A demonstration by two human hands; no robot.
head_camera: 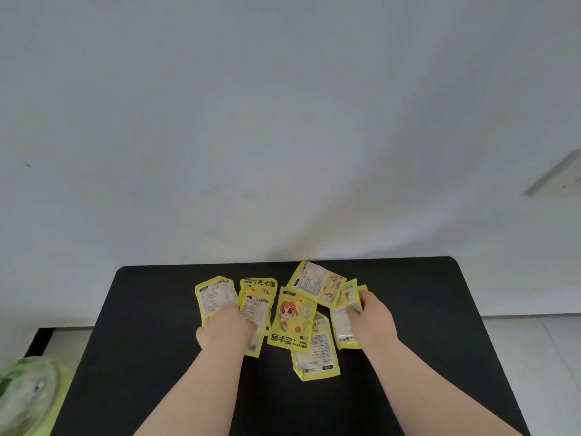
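Head view, from left to right: a green bag (28,394) sits blurred beside the near left corner of the black bench (141,309). The left hand (224,328) lies palm down on the left packets (217,297), yellow hand-warmer sachets that overlap each other. Its fingers are bent onto them, but whether they pinch or only press cannot be told.

In the middle lies the cartoon packet (292,319), face up, partly covering the near packet (317,357). The far packet (317,283) rests back side up, close to the bench's far edge.

The right hand (374,322) has its fingers curled round the right packets (345,328), which look tilted up in its grip.

All the packets are on the far half of the bench, spread between and under the two hands. The step in hand seems to be gathering the scattered packets. The next move likely calls for drawing both hands inward to the middle three while keeping the slippery sachets from sliding apart.
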